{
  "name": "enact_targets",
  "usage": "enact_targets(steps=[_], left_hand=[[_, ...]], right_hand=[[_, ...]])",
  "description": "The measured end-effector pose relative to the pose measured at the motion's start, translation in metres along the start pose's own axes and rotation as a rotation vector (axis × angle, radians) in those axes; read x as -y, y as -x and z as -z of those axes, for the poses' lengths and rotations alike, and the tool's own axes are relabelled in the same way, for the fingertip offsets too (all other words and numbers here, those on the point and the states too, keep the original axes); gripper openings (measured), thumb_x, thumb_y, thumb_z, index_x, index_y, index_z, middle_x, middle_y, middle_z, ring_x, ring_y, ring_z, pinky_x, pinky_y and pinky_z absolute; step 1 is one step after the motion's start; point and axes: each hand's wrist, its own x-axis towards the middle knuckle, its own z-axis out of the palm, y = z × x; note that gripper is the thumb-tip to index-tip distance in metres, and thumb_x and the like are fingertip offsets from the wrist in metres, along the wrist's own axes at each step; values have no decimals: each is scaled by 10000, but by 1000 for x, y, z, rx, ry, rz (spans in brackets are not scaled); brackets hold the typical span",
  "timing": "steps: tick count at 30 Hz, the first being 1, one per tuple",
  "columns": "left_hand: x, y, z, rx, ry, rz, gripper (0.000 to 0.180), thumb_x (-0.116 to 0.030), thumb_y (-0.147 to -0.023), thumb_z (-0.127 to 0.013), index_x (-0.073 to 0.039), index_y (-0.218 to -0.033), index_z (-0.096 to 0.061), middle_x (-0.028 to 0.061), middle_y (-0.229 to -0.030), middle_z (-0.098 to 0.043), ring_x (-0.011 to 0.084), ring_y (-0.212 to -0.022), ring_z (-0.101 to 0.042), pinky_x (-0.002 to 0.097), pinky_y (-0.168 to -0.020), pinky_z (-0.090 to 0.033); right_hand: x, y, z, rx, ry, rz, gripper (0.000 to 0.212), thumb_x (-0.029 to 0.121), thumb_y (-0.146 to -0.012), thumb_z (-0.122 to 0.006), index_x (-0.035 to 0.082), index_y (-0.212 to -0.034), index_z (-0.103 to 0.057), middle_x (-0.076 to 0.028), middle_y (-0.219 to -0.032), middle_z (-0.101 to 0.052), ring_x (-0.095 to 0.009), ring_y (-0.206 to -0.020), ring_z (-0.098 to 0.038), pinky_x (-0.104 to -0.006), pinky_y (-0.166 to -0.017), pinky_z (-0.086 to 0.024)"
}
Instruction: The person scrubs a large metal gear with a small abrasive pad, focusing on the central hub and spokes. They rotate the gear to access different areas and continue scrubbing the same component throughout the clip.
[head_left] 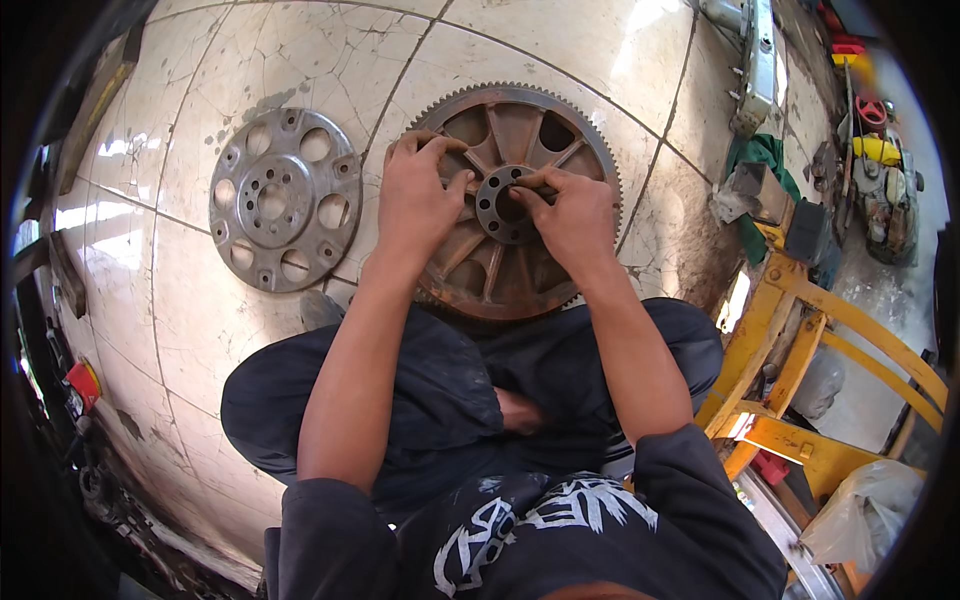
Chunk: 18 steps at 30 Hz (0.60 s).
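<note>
A rusty brown toothed flywheel [482, 262] lies flat on the floor before my crossed legs. Its grey hub has a central bore and a ring of small holes. On its left side rests my left hand [420, 195], fingers bent and thumb apart from them, with nothing visible between. Over the hub, my right hand [572, 212] has its thumb and forefinger pinched near the right edge of the bore. Whatever it may hold there is too small to make out. Left of the flywheel lies a silvery round plate [300, 190] with large and small holes.
Pale cracked floor tiles [330, 55] surround the parts. A yellow metal frame [775, 310] stands close on my right, with a plastic bag [865, 505] beside it. A green cloth [755, 240], a metal part [757, 70] and other clutter line the right side. Dark parts line the left edge.
</note>
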Motion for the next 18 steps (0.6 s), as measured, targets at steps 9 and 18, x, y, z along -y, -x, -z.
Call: enact_targets(steps=[9, 18], left_hand=[[3, 6, -7, -90, -226, -15, 569, -185, -809, -884, -158, -1340, -684, 205, -1473, -530, 425, -1428, -454, 508, -1156, -438], [-1, 4, -2, 38, -266, 148, 618, -221, -862, -849, -193, -1421, -587, 221, -1515, -492, 431, -1392, -516, 583, -1139, -412]], right_hand=[[10, 15, -26, 36, -76, -101, 156, 125, -896, -817, 7, -998, -817, -202, -924, -788, -376, -870, -774, -431, -793, -590], [5, 14, -24, 81, -36, -106, 150, 109, -937, -806, 9, -1047, -823, -165, -923, -817, -211, -796, -803, -343, -721, -596]])
